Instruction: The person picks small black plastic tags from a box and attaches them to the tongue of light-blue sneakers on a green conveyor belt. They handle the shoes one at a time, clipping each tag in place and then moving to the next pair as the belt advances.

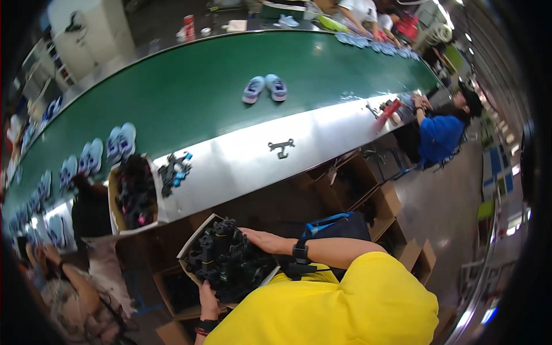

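I hold an open cardboard box of pale cardboard [195,237] tilted against my body, between both hands. It is heaped with small black plastic pieces [230,259], which look like little hangers. My left hand [208,302] is closed on the near left wall of the box. Along its far right side, my right hand [264,241] presses with the fingers lying together. A single dark hanger-shaped piece [282,148] lies on the metal ledge [236,152] in front of me.
Pairs of light blue shoes [265,88] stand on the green conveyor belt [195,80]. A box of dark pieces [150,221] and a loose black-and-blue pile [174,172] sit leftward. Cardboard boxes [386,204] stand below the ledge. Co-workers sit left and right, one in blue [440,138].
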`<state>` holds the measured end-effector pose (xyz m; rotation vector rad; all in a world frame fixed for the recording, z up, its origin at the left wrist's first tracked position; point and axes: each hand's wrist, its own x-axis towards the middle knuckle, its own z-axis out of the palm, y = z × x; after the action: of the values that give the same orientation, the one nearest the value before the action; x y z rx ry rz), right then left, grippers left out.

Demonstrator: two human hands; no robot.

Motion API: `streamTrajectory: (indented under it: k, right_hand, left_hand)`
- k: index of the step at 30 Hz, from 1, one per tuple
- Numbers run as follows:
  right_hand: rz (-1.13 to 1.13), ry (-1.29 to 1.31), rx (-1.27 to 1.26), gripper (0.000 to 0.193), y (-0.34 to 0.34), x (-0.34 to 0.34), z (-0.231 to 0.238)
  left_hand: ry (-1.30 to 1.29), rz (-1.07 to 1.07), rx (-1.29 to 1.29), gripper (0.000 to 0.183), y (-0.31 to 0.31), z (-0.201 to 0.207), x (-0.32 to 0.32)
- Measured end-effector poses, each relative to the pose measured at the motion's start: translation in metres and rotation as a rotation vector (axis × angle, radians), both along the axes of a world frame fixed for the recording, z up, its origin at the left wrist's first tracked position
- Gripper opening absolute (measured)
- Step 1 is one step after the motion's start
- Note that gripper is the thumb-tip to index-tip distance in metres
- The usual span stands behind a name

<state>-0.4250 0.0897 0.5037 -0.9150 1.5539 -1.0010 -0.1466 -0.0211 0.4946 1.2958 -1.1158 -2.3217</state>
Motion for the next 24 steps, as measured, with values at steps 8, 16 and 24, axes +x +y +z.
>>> streamTrajectory:
  k: [8, 16, 24]
  right_hand:
    - [-0.149, -0.054, -0.074, 0.053, 0.015, -0.113, 0.055]
    - [-0.518, -0.278, -0.061, 0.045, 0.055, -0.219, 0.079]
    - [-0.835, -0.326, 0.022, 0.042, 0.117, -0.263, 0.096]
  left_hand:
    - [-0.024, -0.140, -0.138, 0.041, -0.019, 0.056, -0.139]
    - [0.021, -0.330, 0.020, 0.038, -0.028, 0.073, -0.285]
    - [0.027, -0.648, -0.200, 0.040, -0.012, 0.062, -0.382]
